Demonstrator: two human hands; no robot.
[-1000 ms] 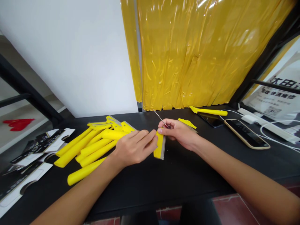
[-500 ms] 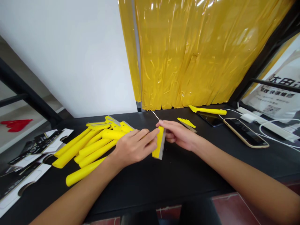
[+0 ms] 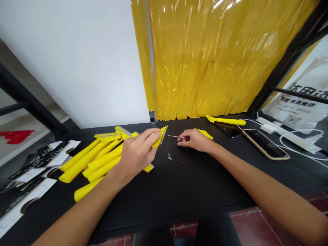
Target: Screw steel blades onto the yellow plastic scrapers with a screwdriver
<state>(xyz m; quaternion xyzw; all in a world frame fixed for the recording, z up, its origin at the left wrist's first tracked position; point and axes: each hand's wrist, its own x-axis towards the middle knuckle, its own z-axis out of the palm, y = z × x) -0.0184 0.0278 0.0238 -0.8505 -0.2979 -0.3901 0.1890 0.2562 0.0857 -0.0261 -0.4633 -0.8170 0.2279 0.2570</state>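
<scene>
My left hand (image 3: pixel 138 150) is closed around a yellow scraper head (image 3: pixel 161 136) with a thin metal blade along its edge, held above the table. My fingers cover its middle; more yellow with a grey edge shows below them, and I cannot tell if it is the same piece. To the right, my right hand (image 3: pixel 193 139) grips a thin screwdriver (image 3: pixel 173 136), its metal shaft pointing left toward the scraper head. Between and below the hands lie several small screws (image 3: pixel 169 156) on the black table (image 3: pixel 184 198). Another yellow scraper head (image 3: pixel 205 133) lies behind my right hand.
Several yellow scrapers (image 3: pixel 84 159) are piled at left, beside black-and-white card sleeves (image 3: pixel 33 191). At the back right lie a yellow handle (image 3: pixel 229 121), a dark phone (image 3: pixel 228 131), a phone in a light case (image 3: pixel 266 143), a power strip (image 3: pixel 294 136) and white cables. Yellow plastic sheeting (image 3: pixel 205 68) hangs behind.
My left hand has moved left and tilted the scraper head. My right hand has drawn away to the right, and the screwdriver shaft now lies level. Small screws now show on the table.
</scene>
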